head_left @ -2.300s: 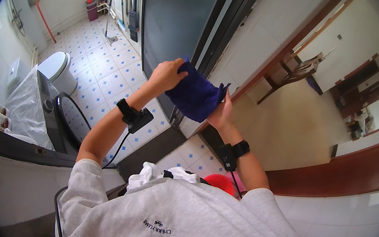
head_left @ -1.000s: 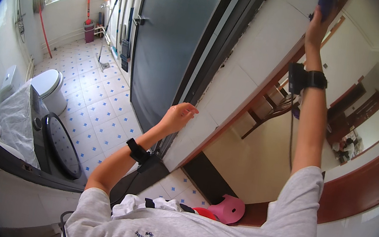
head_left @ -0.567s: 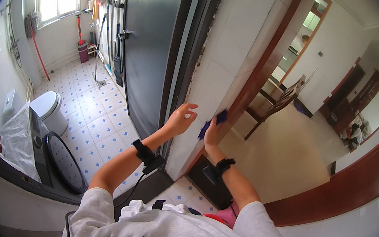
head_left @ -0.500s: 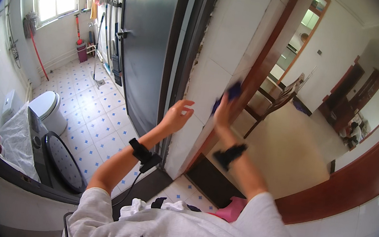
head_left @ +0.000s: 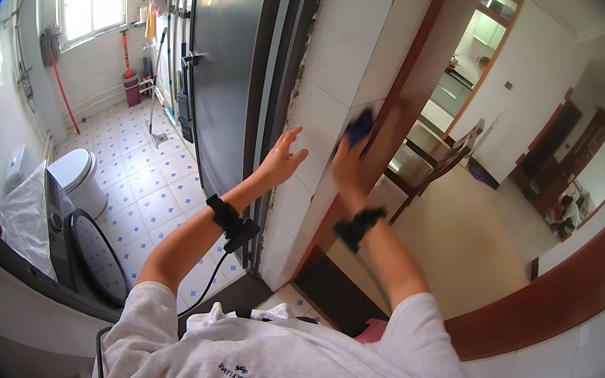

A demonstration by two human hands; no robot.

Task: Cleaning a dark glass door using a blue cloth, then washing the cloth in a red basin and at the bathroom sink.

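Note:
In my right hand (head_left: 349, 166) is a dark blue cloth (head_left: 360, 129), pressed to the white tiled wall (head_left: 343, 63) near its corner. The hand and cloth are somewhat blurred. To the right of the cloth runs the reddish-brown door frame (head_left: 416, 58). My left hand (head_left: 280, 161) is raised beside the wall's rough left edge, fingers apart and holding nothing; whether it touches the tiles I cannot tell. Black straps with small devices circle both wrists, and a cable hangs from the left one.
At left, a grey door (head_left: 231, 63) stands ajar to a bathroom with a toilet (head_left: 77, 171), a round-doored washing machine (head_left: 96, 257) and mops. Through the right doorway a wooden chair (head_left: 433, 169) stands on beige floor. A pink object (head_left: 372, 330) lies low by the dark threshold.
My right hand has slid the cloth upward and slightly left along the wall. My left hand has risen a little, and its fingers are more spread. The whole view has shifted slightly.

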